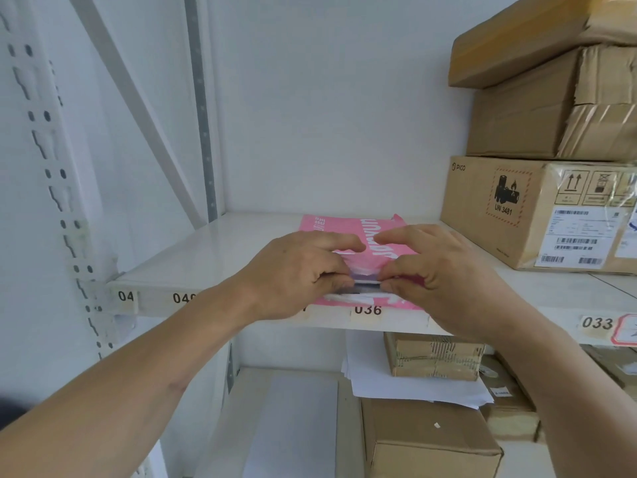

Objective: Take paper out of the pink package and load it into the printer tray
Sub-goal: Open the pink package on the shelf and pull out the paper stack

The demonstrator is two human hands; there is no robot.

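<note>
A pink package [348, 226] with white lettering lies flat on a white shelf [213, 250], its near end at the shelf's front edge. My left hand [296, 270] and my right hand [434, 267] both rest on that near end, thumbs and fingers pinching the torn wrapper flap. White paper edges [365, 282] show in the gap between my thumbs. The printer tray is out of sight.
Brown cardboard boxes [537, 208] are stacked at the right of the same shelf, close to my right hand. Number labels such as 036 [367, 310] and 033 line the shelf's front edge. Below it, more boxes [431, 439] and loose white sheets [413, 388] sit on the lower shelf.
</note>
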